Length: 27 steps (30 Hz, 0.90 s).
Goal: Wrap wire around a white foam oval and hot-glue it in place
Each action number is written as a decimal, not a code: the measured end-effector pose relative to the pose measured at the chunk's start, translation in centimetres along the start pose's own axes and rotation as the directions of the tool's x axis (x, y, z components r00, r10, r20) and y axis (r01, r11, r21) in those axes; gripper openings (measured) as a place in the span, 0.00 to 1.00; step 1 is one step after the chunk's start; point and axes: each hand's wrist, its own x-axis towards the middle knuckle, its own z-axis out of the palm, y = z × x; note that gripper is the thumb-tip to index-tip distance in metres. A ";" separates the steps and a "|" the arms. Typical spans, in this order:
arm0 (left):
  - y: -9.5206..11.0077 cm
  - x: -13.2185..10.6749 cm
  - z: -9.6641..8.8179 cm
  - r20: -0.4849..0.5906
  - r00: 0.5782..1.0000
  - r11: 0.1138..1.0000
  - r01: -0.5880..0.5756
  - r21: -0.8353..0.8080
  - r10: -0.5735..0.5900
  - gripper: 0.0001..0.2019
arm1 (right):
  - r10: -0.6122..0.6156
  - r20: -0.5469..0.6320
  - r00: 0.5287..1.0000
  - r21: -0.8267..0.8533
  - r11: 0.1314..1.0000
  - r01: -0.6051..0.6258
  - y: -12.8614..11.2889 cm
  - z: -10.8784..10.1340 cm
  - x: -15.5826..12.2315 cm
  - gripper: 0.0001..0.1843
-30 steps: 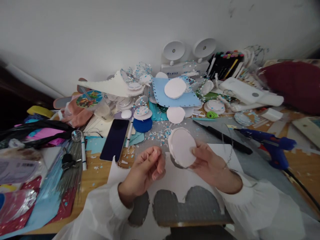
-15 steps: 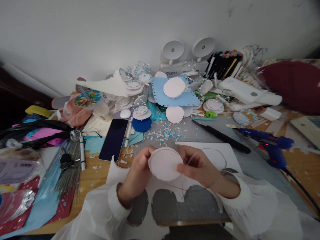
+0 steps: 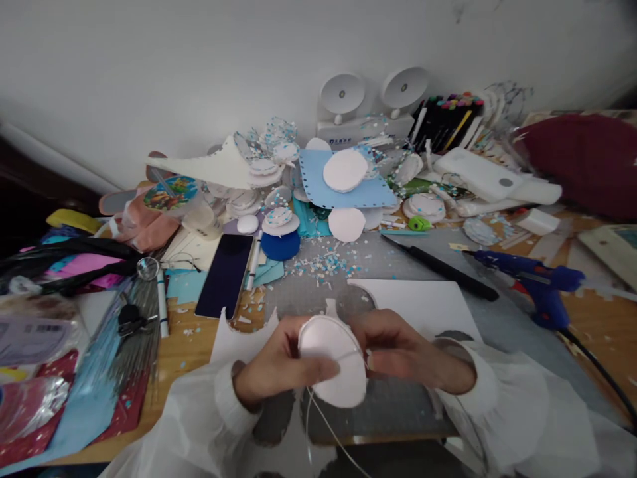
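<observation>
My left hand [image 3: 279, 365] grips a round white disc [image 3: 331, 382] with its thumb pressed flat across the face. The disc is tilted, and it looks like layered paper or foam with a ragged edge. A thin pale cord [image 3: 332, 428] crosses its face and trails down below it. At the disc's right edge, my right hand [image 3: 405, 348] pinches the cord with thumb and fingers; some of those fingers are hidden behind the disc. Beneath both hands lies a white sheet [image 3: 418, 302] with round holes cut out, on a grey cutting mat [image 3: 388, 408].
A blue glue gun [image 3: 535, 279] and a black pen-like tool [image 3: 442, 271] lie on the right. To the left are a phone [image 3: 226, 275], a white marker [image 3: 162, 302] and loose wires. Further back stand a blue lid [image 3: 281, 245], paper scraps [image 3: 331, 265] and a twin-headed lamp [image 3: 365, 133].
The disc has tilted and come slightly lower. My left thumb has moved onto its face. The cord, looped over my right hand before, now hangs below the disc.
</observation>
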 end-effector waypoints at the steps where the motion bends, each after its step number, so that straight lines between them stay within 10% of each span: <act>1: 0.1 0.0 0.0 0.015 1.000 1.000 0.009 0.002 -0.009 0.15 | -0.009 0.007 1.000 -0.034 0.999 0.009 -0.2 0.0 0.0 0.20; 27: -0.3 0.0 -0.2 0.021 1.000 1.000 0.008 0.007 -0.008 0.12 | -0.144 -0.016 0.989 -0.316 0.940 0.132 -0.2 0.1 0.1 0.19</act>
